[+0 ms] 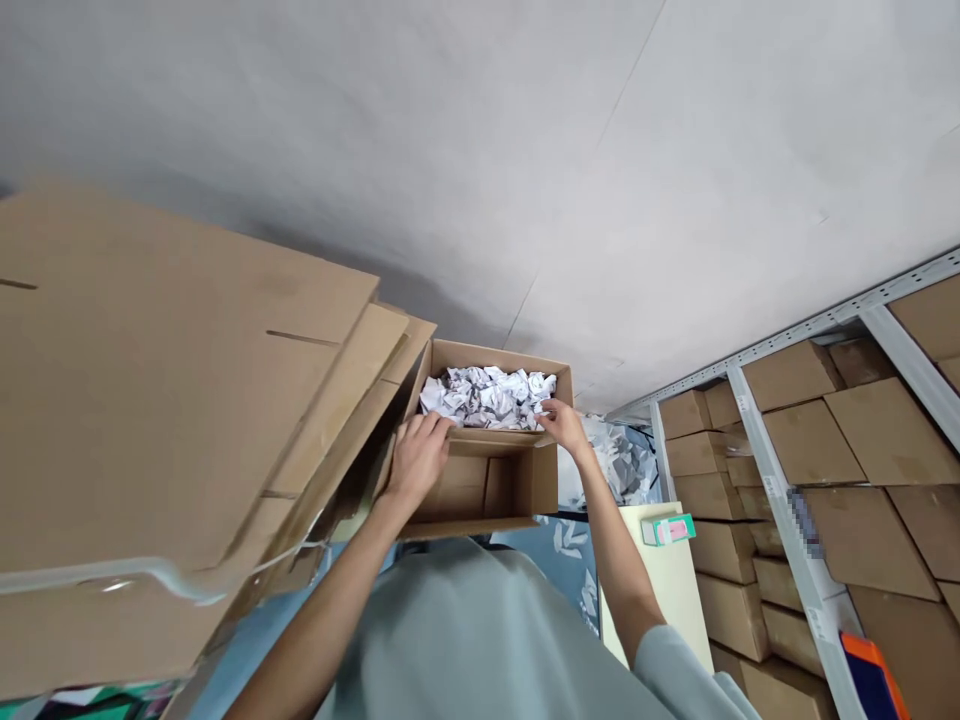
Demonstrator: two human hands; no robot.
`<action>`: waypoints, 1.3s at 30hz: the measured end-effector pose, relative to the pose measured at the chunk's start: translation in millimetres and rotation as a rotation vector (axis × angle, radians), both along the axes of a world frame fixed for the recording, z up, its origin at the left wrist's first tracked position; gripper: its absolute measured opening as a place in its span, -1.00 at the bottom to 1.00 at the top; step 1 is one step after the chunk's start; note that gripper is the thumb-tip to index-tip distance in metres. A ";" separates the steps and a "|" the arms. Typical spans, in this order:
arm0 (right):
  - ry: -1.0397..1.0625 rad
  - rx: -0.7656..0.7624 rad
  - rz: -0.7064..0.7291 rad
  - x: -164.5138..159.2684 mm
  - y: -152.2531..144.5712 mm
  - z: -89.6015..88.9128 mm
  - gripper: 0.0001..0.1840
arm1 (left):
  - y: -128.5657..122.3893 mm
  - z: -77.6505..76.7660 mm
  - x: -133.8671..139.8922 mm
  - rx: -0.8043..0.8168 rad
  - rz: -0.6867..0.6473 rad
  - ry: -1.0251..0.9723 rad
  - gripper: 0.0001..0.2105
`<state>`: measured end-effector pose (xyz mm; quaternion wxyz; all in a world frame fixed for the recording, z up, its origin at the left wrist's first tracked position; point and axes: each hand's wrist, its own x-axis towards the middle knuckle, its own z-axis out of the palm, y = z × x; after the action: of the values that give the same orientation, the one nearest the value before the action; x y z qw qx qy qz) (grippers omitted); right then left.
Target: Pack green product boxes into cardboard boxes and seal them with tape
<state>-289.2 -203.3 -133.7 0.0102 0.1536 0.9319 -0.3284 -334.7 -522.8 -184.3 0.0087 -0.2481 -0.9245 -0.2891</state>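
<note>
A cardboard box (499, 354) filled with crumpled white paper (487, 397) stands by the wall. Directly in front of it is a second open cardboard box (457, 490), with bare cardboard inside. My left hand (421, 455) is closed over the left end of the filled box's near edge, its fingertips beside the paper. At the right end of that same edge, my right hand (564, 427) pinches the cardboard, with the thumb on the near side and the fingers by the paper. Part of each grip is hidden.
Large flattened cartons (187, 400) stand stacked on the left, close to my left arm. A metal rack (772, 470) of closed boxes lines the right side. A green-and-pink package (667, 529) lies on a pale surface (652, 590). More crumpled paper (626, 460) is behind my right forearm.
</note>
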 end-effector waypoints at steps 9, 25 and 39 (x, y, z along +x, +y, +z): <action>-0.336 0.088 0.225 -78.1 -32.7 -35.1 -0.54 | 1.6 0.0 5.2 -0.031 0.050 0.041 -0.75; -0.338 -0.124 0.184 -39.1 2.3 0.8 -0.14 | -0.1 -10.2 7.4 -0.034 0.040 0.136 -0.76; 0.056 -0.393 0.105 99.0 -46.2 57.3 -0.31 | -1.9 -15.6 6.2 -0.001 -0.009 0.148 -0.76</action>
<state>-190.2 -249.5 -76.4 0.0311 0.0904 0.8566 -0.5070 -328.5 -524.6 -199.8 0.0754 -0.2732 -0.9204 -0.2696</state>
